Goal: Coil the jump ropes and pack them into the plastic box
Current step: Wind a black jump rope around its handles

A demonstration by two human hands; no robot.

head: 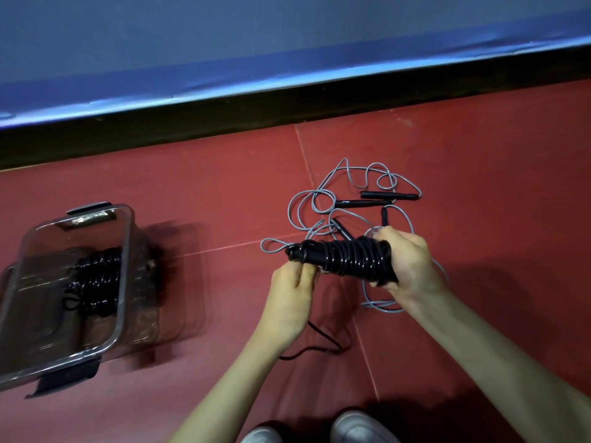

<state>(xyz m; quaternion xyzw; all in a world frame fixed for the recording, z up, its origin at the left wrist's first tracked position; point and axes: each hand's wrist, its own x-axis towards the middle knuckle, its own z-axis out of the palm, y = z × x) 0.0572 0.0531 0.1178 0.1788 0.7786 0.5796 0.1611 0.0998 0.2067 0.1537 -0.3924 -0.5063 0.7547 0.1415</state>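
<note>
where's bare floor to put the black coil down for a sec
Bare red floor lies between the plastic box and the grey ropes, and in front of the box by the left hand. It is crowded under the black coil and right hand, where grey loops sprawl.

- the coiled rope [348,260] being held is glossy black, with little white shine spots on the loops
- loose ropes [323,199] on the floor are grey with black handles [388,196]
- plastic box [123,266] is see-through smoky clear with dark grey clips, black coils showing inside
- floor [192,193] is dull red with thin paler seam lines
- blue mat [287,36] behind, black strip under it
- shoes [358,426] look light grey
</note>
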